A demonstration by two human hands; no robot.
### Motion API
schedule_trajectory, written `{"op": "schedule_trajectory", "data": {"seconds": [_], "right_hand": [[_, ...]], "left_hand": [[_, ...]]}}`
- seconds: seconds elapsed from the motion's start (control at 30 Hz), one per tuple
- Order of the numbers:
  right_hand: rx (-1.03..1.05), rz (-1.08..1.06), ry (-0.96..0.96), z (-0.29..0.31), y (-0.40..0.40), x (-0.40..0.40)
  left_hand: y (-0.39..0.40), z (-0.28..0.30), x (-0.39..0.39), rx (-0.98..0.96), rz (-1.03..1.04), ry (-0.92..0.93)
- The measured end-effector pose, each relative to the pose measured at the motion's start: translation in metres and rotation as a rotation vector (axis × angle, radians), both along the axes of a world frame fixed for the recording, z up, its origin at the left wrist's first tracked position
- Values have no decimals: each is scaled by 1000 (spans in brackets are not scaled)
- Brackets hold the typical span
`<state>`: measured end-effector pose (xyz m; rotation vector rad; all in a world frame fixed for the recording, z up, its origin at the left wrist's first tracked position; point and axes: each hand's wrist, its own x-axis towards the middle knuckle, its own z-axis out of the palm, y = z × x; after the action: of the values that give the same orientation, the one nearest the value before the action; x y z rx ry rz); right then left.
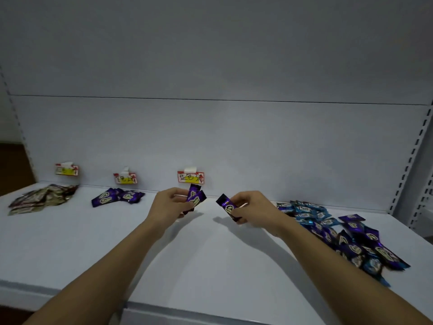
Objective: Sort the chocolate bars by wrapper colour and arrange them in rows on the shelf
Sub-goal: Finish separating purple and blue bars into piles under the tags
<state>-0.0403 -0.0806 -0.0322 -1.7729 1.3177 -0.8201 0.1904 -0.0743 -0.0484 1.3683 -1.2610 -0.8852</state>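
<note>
My left hand (169,206) grips two purple chocolate bars (195,198) above the middle of the white shelf (187,254). My right hand (251,211) pinches one purple bar (226,206) just to the right of them. A small row of purple bars (117,197) lies at the back left. A heap of gold and dark red bars (42,199) lies at the far left. On the right lies a mixed heap of blue bars (307,213) and purple bars (360,240).
Three paper labels are taped to the back wall: one at the left (67,170), one in the middle (125,178), one above my left hand (190,177). A perforated upright (412,160) stands at the right. The shelf's front edge (164,310) runs below my forearms.
</note>
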Motion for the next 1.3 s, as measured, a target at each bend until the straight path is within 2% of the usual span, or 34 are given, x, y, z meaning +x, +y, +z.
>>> {"op": "schedule_trajectory", "data": {"seconds": [0.3,0.5,0.67,1.0,1.1,1.3], "right_hand": [[1,100,50,-10,-13,118],[-32,74,41,-19,-35,197],[-84,64,155,-24,-62,251],[-248,74,275,-36,-95,314],[-343,63,354,-40,-97,318],[-425,55,360,-32,-95,303]], "left_hand": [[16,-9,117,17,183,-123],[11,-22,185,12,281,-244],[-11,-28,226,17,328,-346],[-48,-33,263,18,333,-658],[-51,-36,266,20,370,-697],[-49,-31,252,5,426,-810]]}}
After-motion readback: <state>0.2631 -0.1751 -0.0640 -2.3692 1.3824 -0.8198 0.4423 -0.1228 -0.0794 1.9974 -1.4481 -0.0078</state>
